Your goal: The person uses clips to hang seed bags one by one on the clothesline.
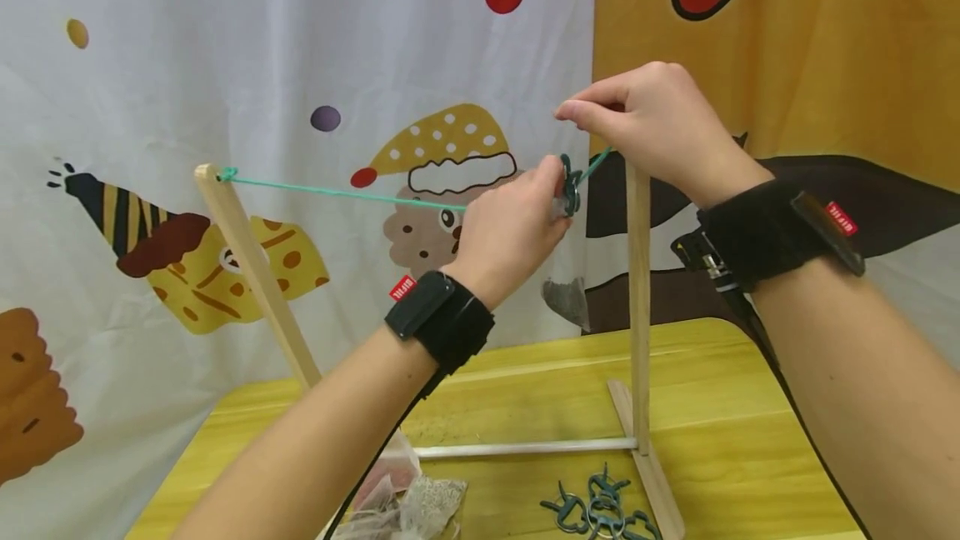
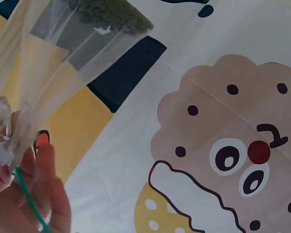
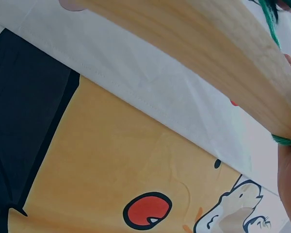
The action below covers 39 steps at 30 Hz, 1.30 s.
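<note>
From the head view, my left hand is raised to the green string, its fingers curled round a dark green clip and pinching it against the string near the right post. A small mesh bag hangs below the clip; in the left wrist view the same mesh bag, holding dark green material, is gathered at the fingertips beside the string.

My right hand sits over the top of the right post, fingers bent and closed together where the string ends there; exactly what they pinch I cannot tell. The right wrist view shows the post close up, with green string wound at its end.

The string runs taut to the left post, which leans to the left. Both posts rise from a wooden frame on the yellow table. On the near part of the table lie spare clips at right and more mesh bags at left. A printed cloth hangs behind.
</note>
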Tool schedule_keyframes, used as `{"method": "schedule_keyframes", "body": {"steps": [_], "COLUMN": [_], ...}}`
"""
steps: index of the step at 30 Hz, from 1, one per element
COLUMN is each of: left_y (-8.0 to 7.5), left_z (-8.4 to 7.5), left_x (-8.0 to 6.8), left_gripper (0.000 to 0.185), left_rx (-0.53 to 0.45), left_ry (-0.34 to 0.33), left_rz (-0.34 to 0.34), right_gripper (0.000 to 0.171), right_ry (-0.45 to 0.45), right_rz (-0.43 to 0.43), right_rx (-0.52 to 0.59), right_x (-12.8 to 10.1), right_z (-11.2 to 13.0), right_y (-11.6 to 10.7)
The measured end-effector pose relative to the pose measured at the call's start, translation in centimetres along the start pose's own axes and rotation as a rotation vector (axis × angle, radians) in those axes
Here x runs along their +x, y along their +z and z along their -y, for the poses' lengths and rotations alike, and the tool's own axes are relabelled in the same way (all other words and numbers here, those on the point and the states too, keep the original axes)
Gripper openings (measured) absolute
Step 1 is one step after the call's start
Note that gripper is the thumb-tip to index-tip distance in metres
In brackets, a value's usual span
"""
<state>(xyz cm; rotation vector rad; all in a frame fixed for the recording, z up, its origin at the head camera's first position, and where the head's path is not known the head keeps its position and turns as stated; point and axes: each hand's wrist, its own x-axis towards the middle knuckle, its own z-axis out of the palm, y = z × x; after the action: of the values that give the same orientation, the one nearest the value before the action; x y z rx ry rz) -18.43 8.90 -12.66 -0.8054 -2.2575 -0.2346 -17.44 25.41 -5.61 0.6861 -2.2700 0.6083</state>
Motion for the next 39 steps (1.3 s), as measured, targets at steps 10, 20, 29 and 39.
{"method": "schedule_keyframes", "body": {"steps": [10, 20, 29, 39], "left_y": [0.4, 0.9, 0.2, -0.2], "left_z": [0.3, 0.5, 0.5, -0.1], "left_x": [-1.1, -1.9, -3.1, -7.2], "left_gripper": [0.033, 0.025, 0.029, 0.044], "left_rx": [0.105, 0.090, 0.014, -0.019], "left_ry": [-0.007, 0.051, 0.085, 0.116], "left_rz": [0.011, -0.050, -0.123, -0.100], "right_gripper": [0.034, 0.034, 0.035, 0.030], "right_ry": [0.006, -0.002, -0.112, -0.193], "right_rz": [-0.015, -0.043, -0.056, -0.072], "right_rx": [-0.037, -0.096, -0.211, -0.262], "right_x": [-0.2, -0.6, -0.3, -1.1], "right_z": [-0.4, -1.0, -1.3, -1.9], "right_y": [0.0, -0.6, -0.5, -0.1]}}
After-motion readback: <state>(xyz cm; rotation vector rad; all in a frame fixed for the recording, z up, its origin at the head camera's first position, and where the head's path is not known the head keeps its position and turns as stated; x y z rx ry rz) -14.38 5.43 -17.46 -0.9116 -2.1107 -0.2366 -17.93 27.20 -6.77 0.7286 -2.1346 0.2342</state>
